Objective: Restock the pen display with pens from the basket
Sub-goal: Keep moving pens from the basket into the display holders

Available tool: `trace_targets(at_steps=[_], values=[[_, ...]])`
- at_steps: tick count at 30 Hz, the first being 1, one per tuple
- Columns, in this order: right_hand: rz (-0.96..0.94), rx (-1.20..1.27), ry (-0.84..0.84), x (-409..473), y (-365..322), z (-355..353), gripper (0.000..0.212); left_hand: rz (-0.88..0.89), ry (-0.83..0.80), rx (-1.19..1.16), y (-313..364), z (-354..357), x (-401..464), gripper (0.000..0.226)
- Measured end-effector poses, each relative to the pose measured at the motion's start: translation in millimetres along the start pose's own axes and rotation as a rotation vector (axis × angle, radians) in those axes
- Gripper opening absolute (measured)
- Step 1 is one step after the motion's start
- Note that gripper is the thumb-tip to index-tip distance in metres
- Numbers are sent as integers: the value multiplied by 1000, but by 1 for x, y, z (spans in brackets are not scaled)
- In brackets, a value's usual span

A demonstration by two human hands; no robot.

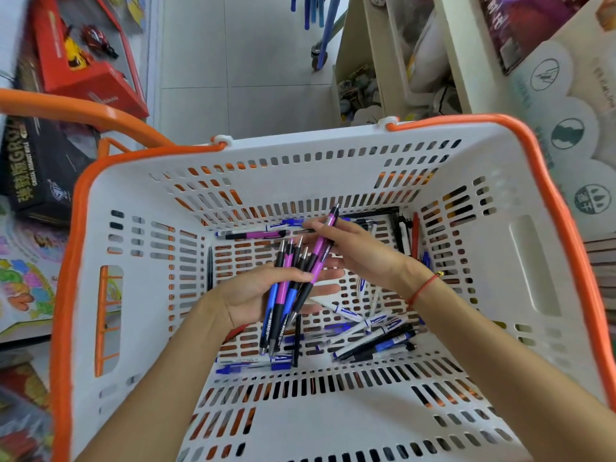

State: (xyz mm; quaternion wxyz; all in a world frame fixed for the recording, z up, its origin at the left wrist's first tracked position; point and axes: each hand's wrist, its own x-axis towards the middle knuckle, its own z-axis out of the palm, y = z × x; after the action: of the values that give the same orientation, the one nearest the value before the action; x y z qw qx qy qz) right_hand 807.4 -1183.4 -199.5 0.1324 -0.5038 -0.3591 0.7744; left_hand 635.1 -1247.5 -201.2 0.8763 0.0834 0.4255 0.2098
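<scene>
- Loose pens (373, 335) lie on the floor of the basket (333, 155).
- Left hand (253, 295), above them, holds a bunch of pens (283, 295).
- Right hand (360, 248) beside it holds one pen (325, 238).

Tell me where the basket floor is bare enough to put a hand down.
Basket floor is bare at centre-left, between the far purple pen and the left hand. Loose pens crowd the near-right part and the far-right corner.

white slotted basket (333, 425), orange rim; purple-and-black pen (322, 248); blue and purple pens (283, 295); red wrist string (422, 289).
</scene>
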Motion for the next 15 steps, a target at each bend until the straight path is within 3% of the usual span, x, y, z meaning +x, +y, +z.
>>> trace_targets(at_steps=[4, 8, 9, 12, 15], values=[[66, -278, -145, -6, -6, -11, 28, -24, 8, 1, -2, -2, -1, 41], [-55, -364, 52, -6, -4, -10, 79, -22, 22, -29, -5, 0, -1, 41], [-82, -341, 40, -7, -3, -10, 78, -10, 21, -36, -6, 0, 0, 42], [-136, -293, -39, -11, -4, -11, 44, 4, 25, -22, -4, 1, 0, 43], [-169, -347, -40, -12, -5, -13, 28, 16, 28, -30, -2, 1, -1, 44]])
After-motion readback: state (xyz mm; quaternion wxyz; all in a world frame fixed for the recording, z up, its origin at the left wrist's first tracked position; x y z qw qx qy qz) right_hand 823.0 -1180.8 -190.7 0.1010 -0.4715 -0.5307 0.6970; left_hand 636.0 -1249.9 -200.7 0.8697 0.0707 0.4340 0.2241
